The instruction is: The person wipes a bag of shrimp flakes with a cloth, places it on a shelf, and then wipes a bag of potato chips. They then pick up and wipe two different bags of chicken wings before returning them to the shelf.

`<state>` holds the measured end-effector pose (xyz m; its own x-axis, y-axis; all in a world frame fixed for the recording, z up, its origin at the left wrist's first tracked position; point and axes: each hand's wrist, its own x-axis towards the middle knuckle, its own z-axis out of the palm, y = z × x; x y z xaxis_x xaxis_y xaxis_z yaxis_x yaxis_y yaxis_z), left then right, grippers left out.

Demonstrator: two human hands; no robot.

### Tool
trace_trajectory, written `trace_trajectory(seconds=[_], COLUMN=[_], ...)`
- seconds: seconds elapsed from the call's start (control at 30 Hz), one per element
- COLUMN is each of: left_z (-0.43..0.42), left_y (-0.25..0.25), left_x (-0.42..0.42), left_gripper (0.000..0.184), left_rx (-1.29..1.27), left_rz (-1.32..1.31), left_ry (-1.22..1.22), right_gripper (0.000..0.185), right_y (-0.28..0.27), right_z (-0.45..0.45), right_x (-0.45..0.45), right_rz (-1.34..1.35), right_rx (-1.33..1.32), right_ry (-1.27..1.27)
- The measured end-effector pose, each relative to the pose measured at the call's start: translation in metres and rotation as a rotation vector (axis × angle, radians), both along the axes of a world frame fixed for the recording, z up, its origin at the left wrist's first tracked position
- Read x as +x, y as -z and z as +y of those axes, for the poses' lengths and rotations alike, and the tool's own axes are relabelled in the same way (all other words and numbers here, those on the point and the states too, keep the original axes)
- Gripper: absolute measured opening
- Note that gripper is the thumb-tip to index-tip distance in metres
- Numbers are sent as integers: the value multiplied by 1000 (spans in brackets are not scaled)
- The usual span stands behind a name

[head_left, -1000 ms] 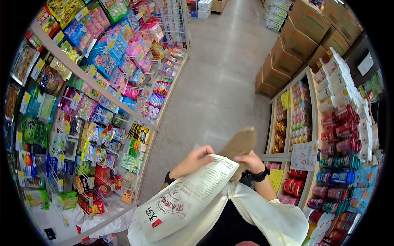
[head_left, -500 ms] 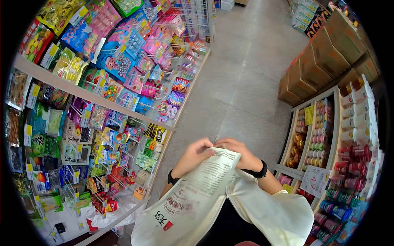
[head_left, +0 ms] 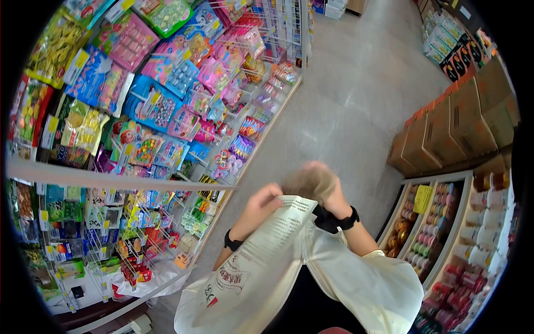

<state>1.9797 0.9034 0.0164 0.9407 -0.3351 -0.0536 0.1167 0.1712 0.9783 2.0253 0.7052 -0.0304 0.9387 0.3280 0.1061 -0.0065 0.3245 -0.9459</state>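
Note:
My left hand point(head_left: 260, 205) pinches the top edge of a long, pale bag point(head_left: 266, 242), with rows of small print near the top and red and black lettering lower down. The bag slants toward my body in front of my cream jacket. Just above its top right corner is my right hand point(head_left: 329, 192), raised and smeared by motion. A greyish-brown blur point(head_left: 303, 181) shows at its fingers, and I cannot make out whether it is a held thing. Each wrist has a black band.
On the left, a candy rack point(head_left: 178, 106) with hooks and price tags runs along the aisle floor point(head_left: 328, 111). Stacked cartons point(head_left: 456, 125) stand at right, before a shelf of small jars and cups point(head_left: 434, 222). More boxes point(head_left: 442, 39) are farther back.
My right hand has moved up and away from the bag's top edge, where both hands were together. My left hand stays on the bag. The view has shifted somewhat.

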Motion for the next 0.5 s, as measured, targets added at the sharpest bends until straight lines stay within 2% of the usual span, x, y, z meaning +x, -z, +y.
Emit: trace_trajectory(seconds=[0.07,0.1,0.13,0.2,0.23,0.27,0.33,0.37,0.43,0.47,0.5], left_z=[-18,-27,-38,-59,-63,-71,-84,-92,-113,-122,-130], left_y=[-9,-13,-12,-7,-4,-7,-17,-16,-14,-12,-10], left_x=[29,44,57,81,91,103,126,137,155,163,173], left_gripper=[14,8,8,12,15,15,17,17,20,20,21], left_rx=[-12,38,37,255,306,310,363,367,145,146,130], left_rz=[160,285,283,221,276,278,154,160,241,245,246], left_ry=[64,101,100,26,23,22,160,161,285,290,342], right_gripper=[33,40,40,41,33,33,35,37,37,38,40], right_y=[-7,-4,-6,-13,-22,-25,-26,-20,-18,-18,-9], right_z=[-9,-18,-26,-37,-44,-53,-71,-81,-91,-97,-109], right_x=[39,58,70,87,94,104,126,138,154,160,165], right_rz=[390,404,403,366,394,396,418,398,373,340,424], right_rx=[415,406,405,272,361,365,316,222,225,223,187], right_ry=[157,168,167,109,78,77,83,95,163,232,217])
